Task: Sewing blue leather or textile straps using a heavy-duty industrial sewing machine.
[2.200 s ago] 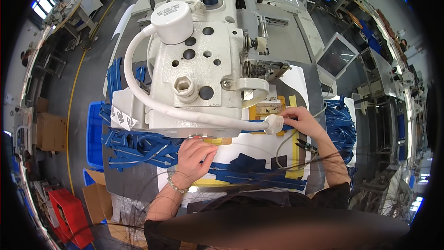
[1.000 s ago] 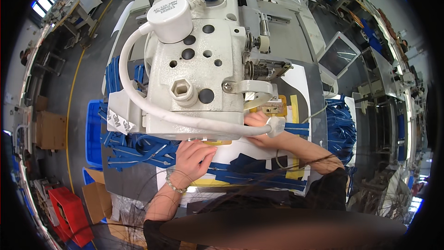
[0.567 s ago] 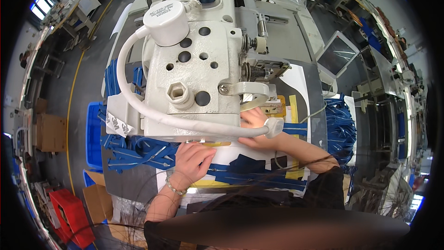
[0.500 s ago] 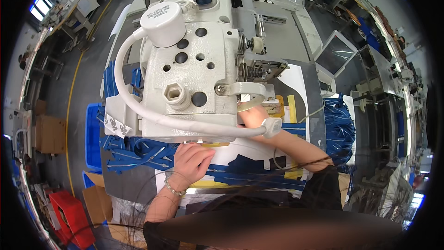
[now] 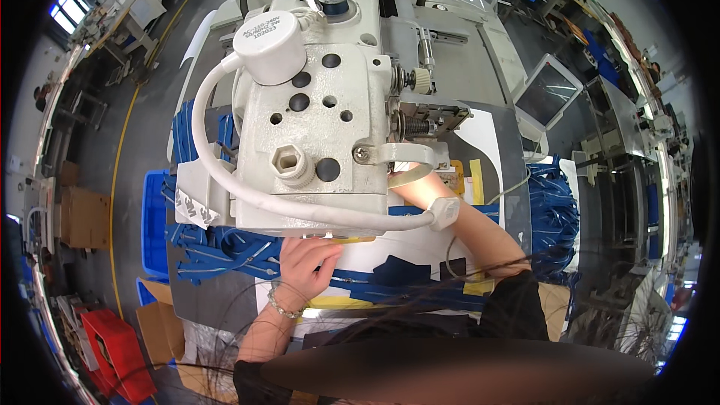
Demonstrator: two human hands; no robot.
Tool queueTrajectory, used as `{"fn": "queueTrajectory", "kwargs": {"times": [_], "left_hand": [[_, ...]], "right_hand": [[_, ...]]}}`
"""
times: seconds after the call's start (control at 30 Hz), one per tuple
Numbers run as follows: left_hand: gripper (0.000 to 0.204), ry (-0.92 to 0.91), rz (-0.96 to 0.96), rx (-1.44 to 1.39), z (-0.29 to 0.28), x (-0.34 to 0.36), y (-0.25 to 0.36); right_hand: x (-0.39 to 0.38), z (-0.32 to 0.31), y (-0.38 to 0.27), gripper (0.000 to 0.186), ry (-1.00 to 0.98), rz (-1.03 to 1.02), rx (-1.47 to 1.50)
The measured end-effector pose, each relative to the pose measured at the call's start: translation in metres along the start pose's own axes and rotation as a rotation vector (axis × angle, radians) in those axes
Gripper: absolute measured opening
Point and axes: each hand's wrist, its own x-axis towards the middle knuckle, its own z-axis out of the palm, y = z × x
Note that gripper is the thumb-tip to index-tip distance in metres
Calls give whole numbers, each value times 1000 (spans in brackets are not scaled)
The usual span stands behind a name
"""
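the big white machine (image 5: pixel 319 131) hides most of the right hand (image 5: pixel 412 184) and the fingertips of the left hand (image 5: pixel 306 266), so you can't see what they hold, and the top edge cuts it off.

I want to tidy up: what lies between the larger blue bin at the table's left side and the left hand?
In the head view, a pile of blue zipper strips lies between the larger blue bin and the left hand.

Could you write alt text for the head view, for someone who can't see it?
A white sewing machine fills the centre, with the wearer's left hand at its near edge and right hand mostly hidden by it. Blue zipper strips lie heaped to either side.
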Motion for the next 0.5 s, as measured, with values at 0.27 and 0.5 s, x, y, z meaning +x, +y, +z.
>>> {"fn": "queueTrajectory", "kwargs": {"times": [0.27,0.5], "left_hand": [[16,-133,134,47,0,2,6],[31,-390,219,71,15,-1,15]], "right_hand": [[-81,1,6,34,-385,-548,-247],[-84,7,39,34,-238,-553,-429]]}}
